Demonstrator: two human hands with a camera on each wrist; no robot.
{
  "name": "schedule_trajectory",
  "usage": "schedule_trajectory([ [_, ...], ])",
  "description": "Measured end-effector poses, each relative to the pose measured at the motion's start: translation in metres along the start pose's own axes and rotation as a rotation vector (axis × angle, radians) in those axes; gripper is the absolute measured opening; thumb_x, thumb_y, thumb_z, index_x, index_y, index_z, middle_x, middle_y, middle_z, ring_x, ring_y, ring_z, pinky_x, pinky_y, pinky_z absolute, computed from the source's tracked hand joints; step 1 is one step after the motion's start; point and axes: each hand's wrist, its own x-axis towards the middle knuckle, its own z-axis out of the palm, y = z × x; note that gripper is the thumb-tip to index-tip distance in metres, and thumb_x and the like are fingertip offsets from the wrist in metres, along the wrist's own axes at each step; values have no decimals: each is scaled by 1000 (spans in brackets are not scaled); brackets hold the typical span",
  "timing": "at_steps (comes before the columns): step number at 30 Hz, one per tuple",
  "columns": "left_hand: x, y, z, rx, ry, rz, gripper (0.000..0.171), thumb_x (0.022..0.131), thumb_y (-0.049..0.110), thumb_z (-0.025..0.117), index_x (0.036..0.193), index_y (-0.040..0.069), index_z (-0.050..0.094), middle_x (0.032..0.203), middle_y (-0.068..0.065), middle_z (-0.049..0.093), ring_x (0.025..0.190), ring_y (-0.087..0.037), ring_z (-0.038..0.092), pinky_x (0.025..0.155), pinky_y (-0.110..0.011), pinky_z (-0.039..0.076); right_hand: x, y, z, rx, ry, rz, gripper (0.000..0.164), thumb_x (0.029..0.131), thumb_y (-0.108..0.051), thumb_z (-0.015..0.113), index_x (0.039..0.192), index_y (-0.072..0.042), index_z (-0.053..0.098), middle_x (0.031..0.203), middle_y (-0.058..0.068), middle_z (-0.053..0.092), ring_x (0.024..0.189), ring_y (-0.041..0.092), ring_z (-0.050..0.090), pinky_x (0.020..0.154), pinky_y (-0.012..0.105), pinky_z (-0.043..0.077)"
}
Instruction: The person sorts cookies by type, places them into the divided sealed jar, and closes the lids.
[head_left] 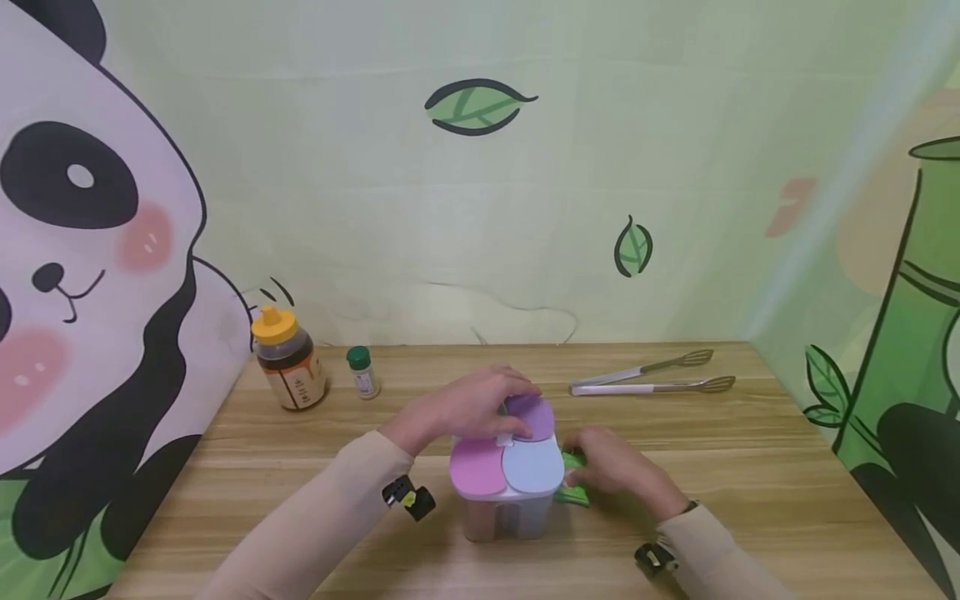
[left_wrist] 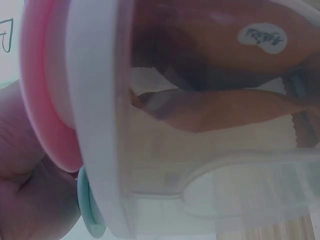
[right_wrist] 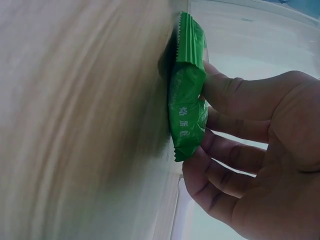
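A clear storage box [head_left: 487, 518] with several coloured flap lids stands upright on the table. My left hand [head_left: 480, 404] grips its top from the left, with the thumb and fingers about the purple lid [head_left: 534, 415]. The pink lid [head_left: 477, 468] and the blue lid [head_left: 534, 467] lie flat at the near side; a green one is mostly hidden under my hand. Through the box wall, brown wrapped packets [left_wrist: 225, 107] show in the left wrist view. Right beside the box, my right hand [head_left: 615, 468] pinches a green wrapped packet [right_wrist: 187, 95] low over the table.
At the back left stand a squeeze bottle [head_left: 291, 367] with a yellow cap and a small green-capped bottle [head_left: 363, 375]. Metal tongs [head_left: 645, 379] with slotted ends lie at the back right. A printed backdrop [head_left: 337, 167] rises behind the wooden table [head_left: 712, 475].
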Motion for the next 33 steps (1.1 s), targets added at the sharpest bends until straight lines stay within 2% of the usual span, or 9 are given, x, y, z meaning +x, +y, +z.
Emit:
schedule_trajectory([
  [9,3,-2,-1,-24,-20,0,49,90,29,71,131,6,60,127,-6,64,116,-17,57,97,-28,49,-1,-2,-1,6,-6,13,36,71,-20,85,101,-6,71,89,2,67,82,17,58,77,40,51],
  [15,6,-4,-5,-64,-58,1,46,91,25,70,131,7,60,128,-6,62,115,-18,58,97,-28,50,0,0,1,2,-6,16,34,71,-21,85,99,-7,71,86,0,66,79,15,55,74,37,50],
  [22,10,-5,-5,-80,-98,-28,49,90,25,70,134,8,58,128,-5,61,112,-16,58,95,-26,49,-1,-2,-1,22,-12,23,33,71,-19,85,98,-6,71,84,0,65,77,15,54,73,37,49],
  [33,19,-11,-9,-107,-166,-4,44,91,19,69,133,7,59,124,-6,62,105,-15,57,92,-24,49,0,-4,-1,19,-24,62,36,71,-20,84,102,-7,71,91,2,68,83,16,57,80,41,52],
])
